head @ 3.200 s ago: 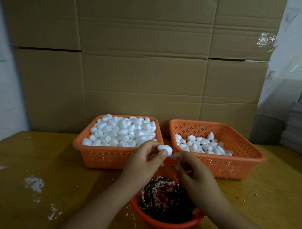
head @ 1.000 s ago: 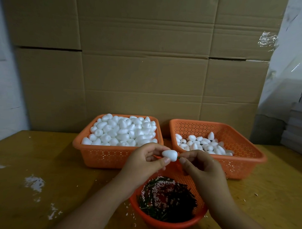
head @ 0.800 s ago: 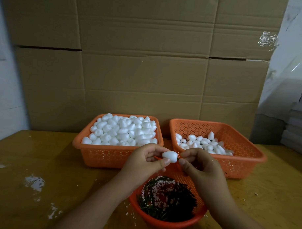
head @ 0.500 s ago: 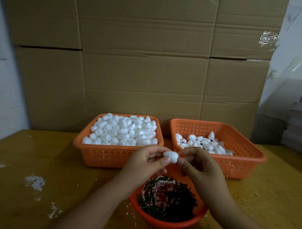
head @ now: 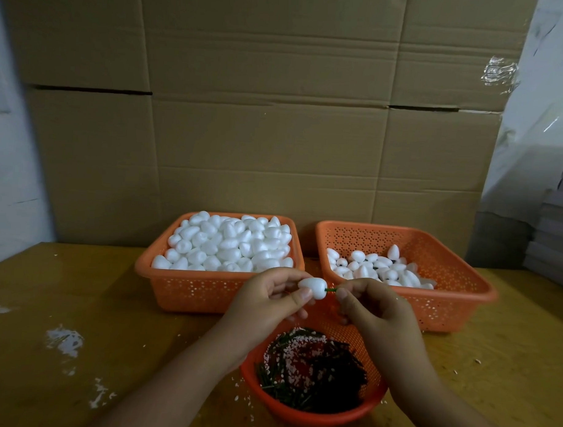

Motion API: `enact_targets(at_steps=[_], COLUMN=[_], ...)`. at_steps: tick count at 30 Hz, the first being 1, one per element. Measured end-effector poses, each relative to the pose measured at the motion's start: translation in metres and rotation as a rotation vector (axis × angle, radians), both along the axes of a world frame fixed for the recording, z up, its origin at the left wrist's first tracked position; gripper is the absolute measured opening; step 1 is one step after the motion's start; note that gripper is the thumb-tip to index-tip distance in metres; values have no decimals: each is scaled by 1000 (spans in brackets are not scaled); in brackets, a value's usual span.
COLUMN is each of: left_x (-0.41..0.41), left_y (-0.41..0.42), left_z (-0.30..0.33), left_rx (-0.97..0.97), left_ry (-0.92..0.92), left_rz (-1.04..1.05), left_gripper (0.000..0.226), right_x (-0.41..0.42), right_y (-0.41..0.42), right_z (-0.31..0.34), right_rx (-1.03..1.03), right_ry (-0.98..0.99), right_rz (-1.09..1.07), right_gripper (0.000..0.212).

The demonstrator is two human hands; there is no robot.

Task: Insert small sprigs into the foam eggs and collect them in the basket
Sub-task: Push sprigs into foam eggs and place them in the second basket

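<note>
My left hand [head: 264, 303] pinches a white foam egg [head: 312, 287] between thumb and fingers above the round bowl. A short green sprig [head: 330, 290] sticks out of the egg's right end, and my right hand [head: 374, 307] pinches its free end. The round orange bowl [head: 317, 416] below my hands holds dark green sprigs and white crumbs. At the back left, an orange basket [head: 188, 290] is heaped with plain foam eggs. The orange basket [head: 455, 302] at the back right holds fewer eggs, some with sprigs.
A wall of cardboard boxes [head: 277, 117] stands right behind the baskets. White crumbs and smears [head: 63, 341] lie on the wooden table [head: 79, 302] at the left. Stacked grey sheets [head: 554, 235] and plastic wrap fill the right edge.
Both hands rose from the bowl and came together. The sprig's tip has gone into the egg's right end, and the green stem now shows between the egg and my right fingers.
</note>
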State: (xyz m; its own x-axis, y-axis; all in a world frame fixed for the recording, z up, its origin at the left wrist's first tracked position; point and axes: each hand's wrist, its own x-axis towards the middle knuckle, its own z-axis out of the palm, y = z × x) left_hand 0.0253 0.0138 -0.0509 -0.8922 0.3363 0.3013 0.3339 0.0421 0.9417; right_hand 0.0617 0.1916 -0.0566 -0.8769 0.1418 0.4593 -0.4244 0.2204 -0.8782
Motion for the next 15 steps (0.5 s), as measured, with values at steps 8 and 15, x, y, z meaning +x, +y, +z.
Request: enact_targets(at_steps=[8,15], left_x=[1,1], left_y=[0,1], left_z=[0,0], left_rx=[7,-14], left_ry=[-1,-1], left_rz=[-7,-2], left_gripper=[15,15], right_x=[-2,0], right_y=[1,1], right_z=[-2,-1], right_rx=[24,38], right_ry=[-4,-16], right_rz=[-12,-31], right_gripper=[9,9])
